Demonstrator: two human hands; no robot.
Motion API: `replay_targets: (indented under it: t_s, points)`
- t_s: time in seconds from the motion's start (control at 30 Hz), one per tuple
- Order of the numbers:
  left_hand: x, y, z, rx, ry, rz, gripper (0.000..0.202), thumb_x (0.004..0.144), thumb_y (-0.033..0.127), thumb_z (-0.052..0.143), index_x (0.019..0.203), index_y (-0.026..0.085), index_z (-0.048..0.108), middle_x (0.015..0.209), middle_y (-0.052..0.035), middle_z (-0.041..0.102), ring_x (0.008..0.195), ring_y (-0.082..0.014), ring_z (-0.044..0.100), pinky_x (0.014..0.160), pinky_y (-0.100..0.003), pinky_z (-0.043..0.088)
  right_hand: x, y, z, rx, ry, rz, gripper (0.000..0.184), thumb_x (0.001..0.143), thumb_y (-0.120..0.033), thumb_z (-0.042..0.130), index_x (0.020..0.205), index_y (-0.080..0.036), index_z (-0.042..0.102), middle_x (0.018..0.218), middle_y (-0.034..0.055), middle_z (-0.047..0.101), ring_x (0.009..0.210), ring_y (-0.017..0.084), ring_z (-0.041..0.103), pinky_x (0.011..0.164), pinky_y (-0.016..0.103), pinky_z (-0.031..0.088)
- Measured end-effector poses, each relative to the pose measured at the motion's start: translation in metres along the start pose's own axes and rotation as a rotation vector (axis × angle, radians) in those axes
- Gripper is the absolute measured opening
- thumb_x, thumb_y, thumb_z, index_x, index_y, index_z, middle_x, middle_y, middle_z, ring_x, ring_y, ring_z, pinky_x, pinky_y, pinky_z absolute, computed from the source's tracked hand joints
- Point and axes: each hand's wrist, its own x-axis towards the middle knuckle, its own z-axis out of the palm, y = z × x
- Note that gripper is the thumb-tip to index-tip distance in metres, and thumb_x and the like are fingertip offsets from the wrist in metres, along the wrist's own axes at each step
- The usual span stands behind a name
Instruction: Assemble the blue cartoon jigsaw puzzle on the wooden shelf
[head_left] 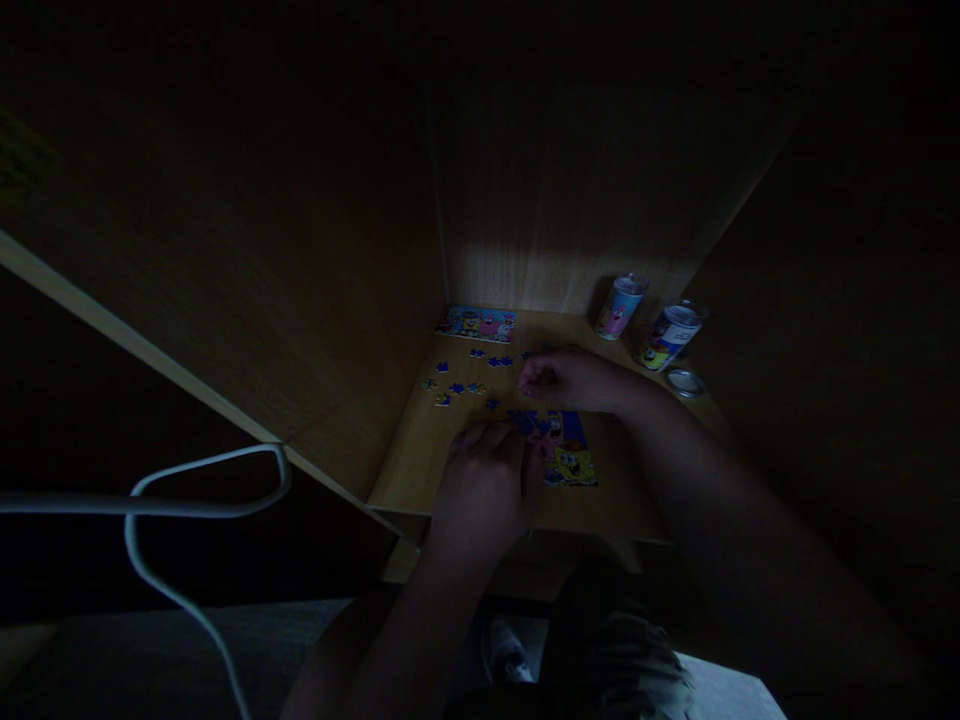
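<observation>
A partly joined jigsaw puzzle (pixel 571 455) with blue, pink and yellow cartoon pictures lies on the wooden shelf. My left hand (pixel 484 480) rests palm down over its left side, fingers lying forward and thumb along the joined pieces. Just beyond the puzzle's top edge, my right hand (pixel 570 380) is closed, thumb and fingers curled together; anything between the fingertips is too dark to make out. Loose puzzle pieces (pixel 457 388) are scattered ahead and to the left of my hands. One blue piece (pixel 492 404) lies between my left fingers and the scattered group.
A cartoon picture card (pixel 478 324) lies by the back panel. Two clear-topped cans, one pink and blue (pixel 621 308), one with a yellow figure (pixel 670 338), stand at back right beside a round lid (pixel 685 382). A white cable (pixel 202 508) loops at left.
</observation>
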Motion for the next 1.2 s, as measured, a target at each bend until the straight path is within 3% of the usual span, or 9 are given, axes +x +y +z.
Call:
replay_targets:
  t_s: [0.13,0.27,0.47,0.77,1.2]
  points:
    - [-0.0004,-0.0010,0.0009,-0.011,0.007,0.007,0.008,0.102,0.022,0.063,0.102,0.020,0.071,0.104,-0.0106,0.075,0.104,-0.0299,0.068,0.096,-0.050,0.055,0.0000,-0.0001,0.0002,0.004,-0.079,-0.003,0.015,0.092,-0.035,0.072,0.098,-0.023,0.077,0.097,0.0021,0.081,0.090,0.019,0.072,0.081,0.031,0.053]
    - [-0.0002,-0.0012,0.0007,0.003,-0.006,0.001,0.008,0.102,0.022,0.063,0.101,0.019,0.071,0.102,-0.0104,0.074,0.103,-0.0306,0.068,0.094,-0.051,0.055,0.0002,-0.0028,0.0041,-0.036,-0.143,0.027,0.009,0.090,-0.029,0.074,0.095,-0.023,0.078,0.093,0.0010,0.080,0.084,0.018,0.071,0.076,0.030,0.052]
    - [0.0005,0.0000,-0.0013,0.025,-0.015,-0.005,0.009,0.102,0.023,0.063,0.097,0.019,0.070,0.100,-0.0103,0.073,0.099,-0.0301,0.066,0.090,-0.050,0.055,0.0001,-0.0036,0.0064,-0.081,-0.154,0.040,0.009,0.091,-0.030,0.072,0.092,-0.023,0.077,0.090,0.0007,0.079,0.080,0.017,0.070,0.072,0.028,0.049]
    - [0.0001,0.0001,-0.0008,0.009,-0.010,0.002,0.010,0.103,0.022,0.062,0.101,0.019,0.071,0.101,-0.0109,0.074,0.099,-0.0305,0.068,0.092,-0.051,0.056,-0.0012,-0.0057,0.0046,-0.120,-0.119,0.048,0.028,0.100,-0.044,0.062,0.091,-0.024,0.078,0.082,0.0005,0.076,0.076,0.017,0.065,0.070,0.030,0.046]
    - [0.0000,0.0002,-0.0004,0.024,-0.012,-0.006,0.009,0.102,0.024,0.063,0.101,0.020,0.071,0.101,-0.0103,0.074,0.099,-0.0302,0.067,0.092,-0.049,0.054,-0.0009,-0.0027,0.0062,-0.091,-0.150,0.063,0.011,0.088,-0.030,0.072,0.092,-0.022,0.077,0.088,0.0008,0.079,0.079,0.018,0.070,0.069,0.028,0.049]
